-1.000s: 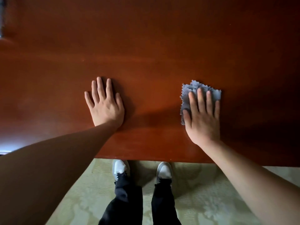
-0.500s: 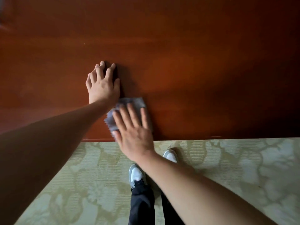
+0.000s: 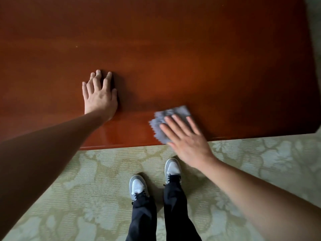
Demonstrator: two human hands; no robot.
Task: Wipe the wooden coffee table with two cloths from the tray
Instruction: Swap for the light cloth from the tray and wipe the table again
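At near table edge [image 3: 121, 146]: right hand [image 3: 187, 141], fingers flat, pressing grey cloth [image 3: 166, 122]; left hand [image 3: 99, 96] bracing, fingers spread; cloth risking sliding off onto carpet [image 3: 104, 171]

Home lounge — coffee table [image 3: 173, 49], patterned carpet [image 3: 86, 188].

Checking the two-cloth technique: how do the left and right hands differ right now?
The right hand presses a grey cloth at the near edge of the table; the left hand rests on bare wood, farther in. Both lie flat with fingers straight.
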